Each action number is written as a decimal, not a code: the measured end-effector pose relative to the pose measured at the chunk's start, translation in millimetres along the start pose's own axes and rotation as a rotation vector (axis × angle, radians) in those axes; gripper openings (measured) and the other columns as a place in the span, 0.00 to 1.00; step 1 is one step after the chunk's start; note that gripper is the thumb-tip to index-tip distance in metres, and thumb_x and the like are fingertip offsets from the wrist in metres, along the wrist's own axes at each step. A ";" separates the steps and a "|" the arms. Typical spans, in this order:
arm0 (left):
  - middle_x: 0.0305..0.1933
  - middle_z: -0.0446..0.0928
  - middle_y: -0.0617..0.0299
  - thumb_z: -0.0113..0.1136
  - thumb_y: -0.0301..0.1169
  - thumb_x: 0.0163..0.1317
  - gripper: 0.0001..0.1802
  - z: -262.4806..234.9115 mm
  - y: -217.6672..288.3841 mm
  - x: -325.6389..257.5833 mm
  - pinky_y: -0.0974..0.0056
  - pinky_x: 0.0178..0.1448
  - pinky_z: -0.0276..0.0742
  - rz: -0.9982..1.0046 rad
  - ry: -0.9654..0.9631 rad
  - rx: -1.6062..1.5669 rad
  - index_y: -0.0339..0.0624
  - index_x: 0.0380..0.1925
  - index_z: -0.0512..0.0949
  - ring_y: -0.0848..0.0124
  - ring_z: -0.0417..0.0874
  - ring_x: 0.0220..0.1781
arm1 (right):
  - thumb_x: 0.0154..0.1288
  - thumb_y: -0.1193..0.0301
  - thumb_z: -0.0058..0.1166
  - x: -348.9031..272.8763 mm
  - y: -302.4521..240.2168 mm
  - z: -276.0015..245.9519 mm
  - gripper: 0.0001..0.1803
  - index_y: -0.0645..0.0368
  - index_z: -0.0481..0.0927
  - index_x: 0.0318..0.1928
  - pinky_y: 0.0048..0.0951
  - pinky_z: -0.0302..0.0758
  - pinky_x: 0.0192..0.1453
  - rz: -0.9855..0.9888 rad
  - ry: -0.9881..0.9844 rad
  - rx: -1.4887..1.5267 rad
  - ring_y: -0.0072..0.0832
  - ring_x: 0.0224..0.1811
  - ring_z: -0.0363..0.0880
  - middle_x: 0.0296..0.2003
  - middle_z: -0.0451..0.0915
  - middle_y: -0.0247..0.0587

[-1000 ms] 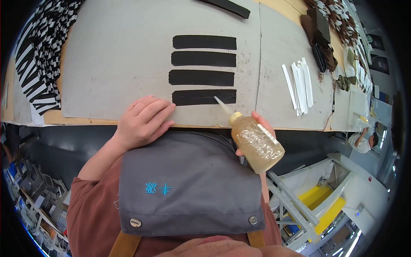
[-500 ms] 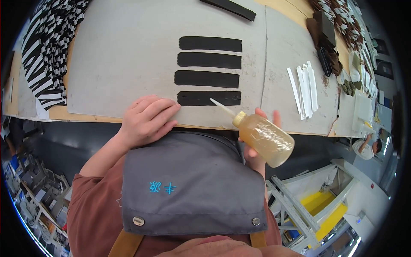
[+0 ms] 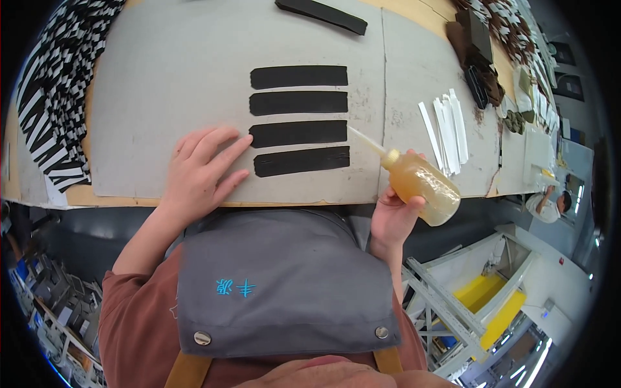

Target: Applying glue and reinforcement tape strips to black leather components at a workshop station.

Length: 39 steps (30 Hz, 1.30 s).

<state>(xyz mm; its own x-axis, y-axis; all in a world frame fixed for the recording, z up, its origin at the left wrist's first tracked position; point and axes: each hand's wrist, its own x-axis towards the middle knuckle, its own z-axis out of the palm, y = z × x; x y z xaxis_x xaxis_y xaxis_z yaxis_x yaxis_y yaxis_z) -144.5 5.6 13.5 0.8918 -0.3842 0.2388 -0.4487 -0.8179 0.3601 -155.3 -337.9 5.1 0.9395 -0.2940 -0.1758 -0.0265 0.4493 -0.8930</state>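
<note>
Nozzle [image 3: 366, 140] has shifted from nearest strip [image 3: 302, 161] to right end of second strip [image 3: 299, 134], between hands. Right hand [image 3: 392, 216] grips bottle [image 3: 424, 186]; left hand [image 3: 204, 165], fingers spread, touches left end. Advise steady fingertip, even squeeze.

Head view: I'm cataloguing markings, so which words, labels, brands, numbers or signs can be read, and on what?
Grey apron: two blue characters, upside down in this view; I won't copy them.
Grey table mat: faint marks, too faint to read.
Bottle: no readable text.
</note>
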 end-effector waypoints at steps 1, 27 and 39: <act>0.62 0.77 0.64 0.70 0.38 0.62 0.26 0.0 0.7 0.7 0.56 0.67 0.69 -0.005 0.004 0.002 0.51 0.62 0.82 0.63 0.76 0.64 | 0.54 0.40 0.75 -0.6 -1.2 2.2 0.60 0.55 0.60 0.79 0.14 0.76 0.42 0.028 0.001 -0.066 0.14 0.54 0.78 0.76 0.67 0.36; 0.57 0.79 0.67 0.69 0.32 0.63 0.17 0.4 0.2 2.7 0.58 0.63 0.71 -0.020 0.062 -0.045 0.52 0.53 0.86 0.65 0.79 0.60 | 0.43 0.38 0.81 -14.8 10.6 31.1 0.68 0.59 0.61 0.77 0.19 0.79 0.41 -0.037 -0.069 -0.410 0.24 0.53 0.82 0.73 0.71 0.42; 0.58 0.80 0.65 0.70 0.31 0.60 0.21 1.5 -4.2 0.3 0.57 0.62 0.72 0.001 0.062 -0.046 0.54 0.55 0.86 0.63 0.80 0.59 | 0.42 0.58 0.89 -12.9 38.9 56.1 0.62 0.64 0.65 0.74 0.35 0.75 0.73 -0.053 -0.426 -0.319 0.34 0.69 0.76 0.69 0.73 0.46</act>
<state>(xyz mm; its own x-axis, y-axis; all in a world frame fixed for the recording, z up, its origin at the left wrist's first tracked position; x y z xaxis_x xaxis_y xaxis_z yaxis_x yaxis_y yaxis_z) -142.3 8.3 10.7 0.8870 -0.3560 0.2942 -0.4526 -0.7967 0.4006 -149.3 -269.3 -4.2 0.9960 0.0888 -0.0024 -0.0153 0.1448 -0.9893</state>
